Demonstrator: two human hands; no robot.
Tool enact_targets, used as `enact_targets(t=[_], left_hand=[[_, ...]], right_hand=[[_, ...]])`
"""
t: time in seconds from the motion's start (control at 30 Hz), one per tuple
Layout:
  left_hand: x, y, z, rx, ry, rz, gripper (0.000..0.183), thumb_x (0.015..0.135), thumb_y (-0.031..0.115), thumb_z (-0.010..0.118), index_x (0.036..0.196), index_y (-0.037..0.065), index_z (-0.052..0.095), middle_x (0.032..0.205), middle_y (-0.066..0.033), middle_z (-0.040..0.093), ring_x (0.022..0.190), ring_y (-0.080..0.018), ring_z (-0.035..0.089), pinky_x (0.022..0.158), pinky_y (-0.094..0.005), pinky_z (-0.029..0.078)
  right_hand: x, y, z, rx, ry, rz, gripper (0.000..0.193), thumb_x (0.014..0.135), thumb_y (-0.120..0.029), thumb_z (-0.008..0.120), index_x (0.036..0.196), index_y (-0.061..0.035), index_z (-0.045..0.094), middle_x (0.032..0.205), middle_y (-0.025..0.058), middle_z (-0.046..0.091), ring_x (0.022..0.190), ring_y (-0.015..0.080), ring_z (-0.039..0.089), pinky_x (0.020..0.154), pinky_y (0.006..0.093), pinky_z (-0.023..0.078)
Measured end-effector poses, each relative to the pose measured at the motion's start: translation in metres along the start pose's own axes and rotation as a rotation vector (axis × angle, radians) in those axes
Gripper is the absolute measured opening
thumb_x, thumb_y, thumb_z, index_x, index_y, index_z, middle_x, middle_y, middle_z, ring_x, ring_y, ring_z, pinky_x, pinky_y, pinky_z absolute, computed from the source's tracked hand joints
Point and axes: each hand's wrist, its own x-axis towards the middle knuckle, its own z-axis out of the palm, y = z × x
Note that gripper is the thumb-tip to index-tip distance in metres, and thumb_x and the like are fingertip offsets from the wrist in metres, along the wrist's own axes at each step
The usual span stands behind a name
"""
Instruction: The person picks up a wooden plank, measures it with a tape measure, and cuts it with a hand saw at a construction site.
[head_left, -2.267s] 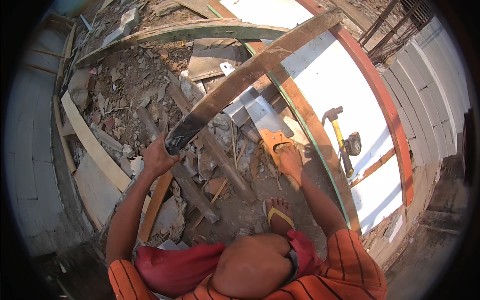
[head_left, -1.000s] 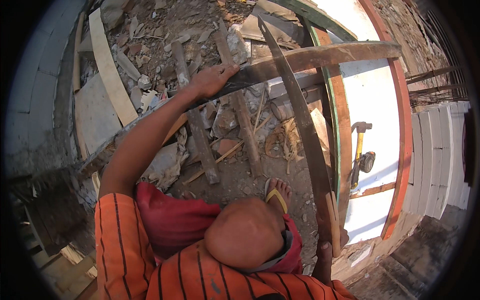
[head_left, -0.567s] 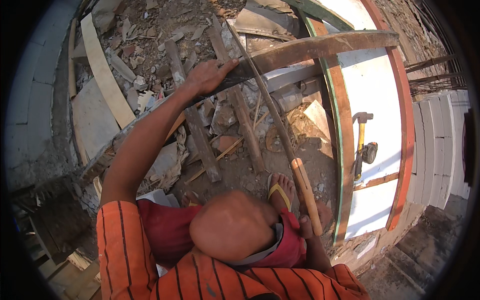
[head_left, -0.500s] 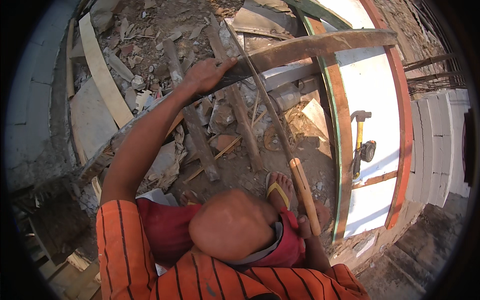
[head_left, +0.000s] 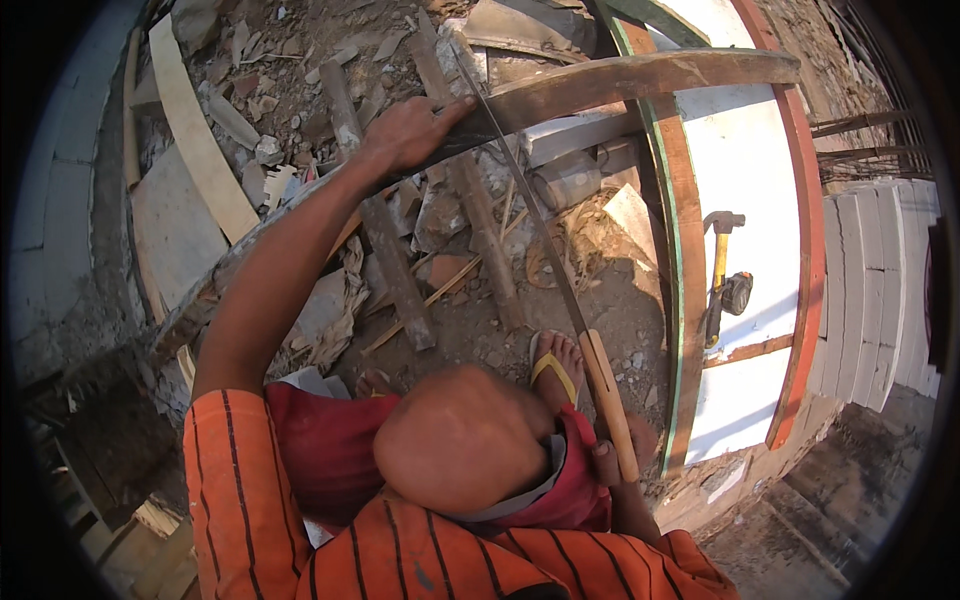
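Note:
A wooden beam (head_left: 620, 83) crosses the upper part of the head view. My left hand (head_left: 408, 135) is closed over it, the fingertip end close to the blade of a handsaw (head_left: 540, 225). The long dark blade lies across the beam just right of that hand and slants down towards me. At the lower end, my right hand (head_left: 618, 455) grips the pale wooden saw handle; the handle and my leg partly hide its fingers. Whether the blade has cut into the beam is too small to tell.
A white panel with a wooden frame (head_left: 688, 300) stands at the right. On it lie a yellow-handled claw hammer (head_left: 721, 250) and a black tape measure (head_left: 737, 293). Two narrow planks (head_left: 395, 270) rest on rubble below the beam. Grey blocks (head_left: 865, 290) are stacked far right.
The saw has slid a little towards me, its handle and my right hand drawn back with it. My left hand stays on the beam. The whole view has shifted slightly.

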Motion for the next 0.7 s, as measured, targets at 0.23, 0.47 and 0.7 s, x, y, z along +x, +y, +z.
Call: enact_targets(t=[0.23, 0.47, 0.7], left_hand=[[0.014, -0.021, 0.01, -0.029, 0.061, -0.016, 0.089, 0.089, 0.072, 0.03, 0.083, -0.009, 0.066, 0.088, -0.0302, 0.064, 0.09, -0.0422, 0.064, 0.083, -0.0498, 0.046], [0.019, -0.029, 0.015, -0.015, 0.021, 0.049, 0.078, 0.092, 0.066, 0.03, 0.089, -0.002, 0.068, 0.084, -0.0262, 0.065, 0.084, -0.0409, 0.064, 0.08, -0.0489, 0.046], [0.005, -0.015, 0.011, 0.031, 0.037, -0.041, 0.087, 0.088, 0.074, 0.029, 0.091, -0.002, 0.069, 0.096, -0.0283, 0.065, 0.095, -0.0399, 0.064, 0.085, -0.0494, 0.047]], right_hand=[[0.143, -0.061, 0.068, -0.049, -0.094, -0.114, 0.022, 0.082, -0.021, 0.066, 0.084, -0.0003, 0.059, 0.062, 0.0081, 0.056, 0.052, 0.0199, 0.055, 0.052, 0.0297, 0.043], [0.031, -0.046, 0.004, -0.168, -0.066, -0.056, 0.027, 0.08, -0.029, 0.068, 0.083, -0.0041, 0.058, 0.06, 0.0078, 0.054, 0.05, 0.0241, 0.055, 0.049, 0.0338, 0.043], [0.116, -0.047, 0.066, -0.043, 0.021, -0.159, 0.017, 0.082, -0.016, 0.066, 0.082, -0.0019, 0.057, 0.057, 0.0074, 0.053, 0.048, 0.0185, 0.053, 0.047, 0.0315, 0.041]])
